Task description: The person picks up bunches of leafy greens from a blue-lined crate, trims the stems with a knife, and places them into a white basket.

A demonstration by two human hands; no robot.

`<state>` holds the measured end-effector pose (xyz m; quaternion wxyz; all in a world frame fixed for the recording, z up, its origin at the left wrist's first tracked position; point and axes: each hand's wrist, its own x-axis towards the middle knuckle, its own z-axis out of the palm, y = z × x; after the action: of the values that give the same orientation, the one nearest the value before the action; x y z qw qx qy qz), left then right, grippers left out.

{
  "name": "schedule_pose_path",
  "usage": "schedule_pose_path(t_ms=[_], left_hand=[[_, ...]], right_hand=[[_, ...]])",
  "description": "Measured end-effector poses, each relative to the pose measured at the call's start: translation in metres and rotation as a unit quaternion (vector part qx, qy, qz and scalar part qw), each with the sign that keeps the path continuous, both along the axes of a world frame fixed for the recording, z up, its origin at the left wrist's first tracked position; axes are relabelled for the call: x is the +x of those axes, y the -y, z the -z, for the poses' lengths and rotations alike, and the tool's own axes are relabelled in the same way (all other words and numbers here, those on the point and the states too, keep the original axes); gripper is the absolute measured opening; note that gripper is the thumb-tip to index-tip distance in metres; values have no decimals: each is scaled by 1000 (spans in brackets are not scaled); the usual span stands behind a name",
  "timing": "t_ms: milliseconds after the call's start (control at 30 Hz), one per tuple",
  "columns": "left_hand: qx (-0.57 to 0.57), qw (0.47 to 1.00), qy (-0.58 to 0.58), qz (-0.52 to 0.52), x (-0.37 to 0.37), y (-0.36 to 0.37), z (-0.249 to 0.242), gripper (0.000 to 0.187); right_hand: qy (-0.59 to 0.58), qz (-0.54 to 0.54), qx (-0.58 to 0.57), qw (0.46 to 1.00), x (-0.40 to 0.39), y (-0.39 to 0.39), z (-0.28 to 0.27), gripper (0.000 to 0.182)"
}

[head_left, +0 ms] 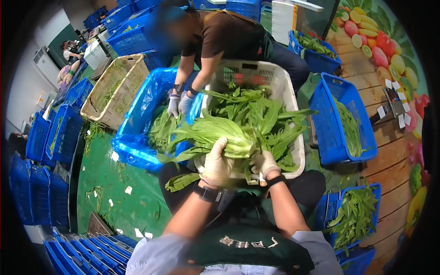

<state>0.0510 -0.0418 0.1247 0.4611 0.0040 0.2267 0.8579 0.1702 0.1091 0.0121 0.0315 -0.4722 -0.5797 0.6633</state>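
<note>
A bunch of leafy greens (pixel 224 135) with a pale cut base lies across my gloved left hand (pixel 216 164), whose fingers are wrapped round it. At the base end, my gloved right hand (pixel 265 165) is closed on what looks like a knife; a pale handle end shows below the fist, and the blade is mostly hidden against the stems. Beneath and beyond both hands stands a white crate (pixel 297 158) heaped with loose leafy greens (pixel 250 107). One detached leaf (pixel 182 182) hangs by my left wrist.
Opposite, a person (pixel 224 34) reaches gloved hands into a blue-lined crate (pixel 133 137) of greens. A beige crate (pixel 114 91) stands behind it. Blue crates (pixel 341 114) with greens are on the right, stacked blue crates (pixel 34 137) on the left. Scraps litter the green floor (pixel 114 183).
</note>
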Motion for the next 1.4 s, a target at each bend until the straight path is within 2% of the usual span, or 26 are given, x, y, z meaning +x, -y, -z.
schedule_pose_path(t_ms=[67,133,167,200,267,300,367,467,533,567,600,633,667,733,800,833,867,900,933,967,1067,1133,1200,1267,1300,1400], left_hand=[[-9,997,-72,2,-2,6,-21,33],[-13,995,-100,-5,-10,7,-20,39],[-45,981,-187,18,-15,8,-15,42],[-78,958,-272,44,-18,9,-11,46],[-95,943,-313,64,-18,11,-22,50],[-66,942,-316,90,-18,11,-28,51],[-78,936,-302,166,-23,17,-42,55],[-76,948,-248,183,-26,12,-23,56],[-43,950,-259,168,-22,9,-16,54],[-46,948,-274,156,-19,7,-11,42],[-49,946,-288,144,-17,5,-5,33],[-27,960,-235,152,-16,4,0,51],[-27,960,-234,153,-12,1,5,51],[15,972,-202,119,-2,-5,10,50],[31,980,-170,98,8,-10,10,48],[50,985,-139,88,11,-10,5,46],[69,989,-109,78,12,-11,2,45],[70,989,-109,76,9,-11,2,45],[70,990,-81,94,4,-8,3,42],[68,990,-51,112,0,-5,3,39],[78,984,-47,156,-11,3,1,35],[93,981,-66,157,-16,3,-1,33],[63,976,-80,190,-19,2,8,31],[101,970,-100,196,-20,-2,-2,32],[47,973,-114,195,-21,-4,-7,34],[-59,980,-81,172,-21,-6,10,46]], right_hand=[[-109,57,-38,992,5,14,-55,31],[-270,59,20,961,12,29,-97,51],[-327,-2,26,945,15,34,-115,64],[-360,-11,7,933,15,42,-117,53],[-212,-25,59,975,13,52,-125,39],[-271,47,5,961,12,56,-117,29],[-289,74,-12,954,14,61,-119,36],[-310,114,-6,944,9,77,-117,39],[-303,154,67,938,8,83,-112,35],[-278,133,149,940,8,81,-96,32],[-278,132,149,940,7,75,-82,32],[-186,105,312,926,4,72,-79,32],[-88,73,464,878,3,71,-77,34],[-84,81,426,897,2,67,-77,34],[-85,128,453,878,0,62,-74,30],[-132,147,506,839,-2,61,-80,27],[-133,145,507,839,-3,59,-87,27],[-211,218,314,900,-4,55,-95,29],[-276,280,104,914,-2,52,-98,31],[-291,268,34,918,3,46,-96,42],[-208,218,-62,951,11,31,-91,47],[-246,179,-155,940,21,39,-91,42],[-336,17,-247,909,27,45,-87,35],[-325,97,-115,934,20,64,-106,18],[-316,127,-66,938,20,68,-117,18],[-288,148,58,944,18,65,-125,34]])
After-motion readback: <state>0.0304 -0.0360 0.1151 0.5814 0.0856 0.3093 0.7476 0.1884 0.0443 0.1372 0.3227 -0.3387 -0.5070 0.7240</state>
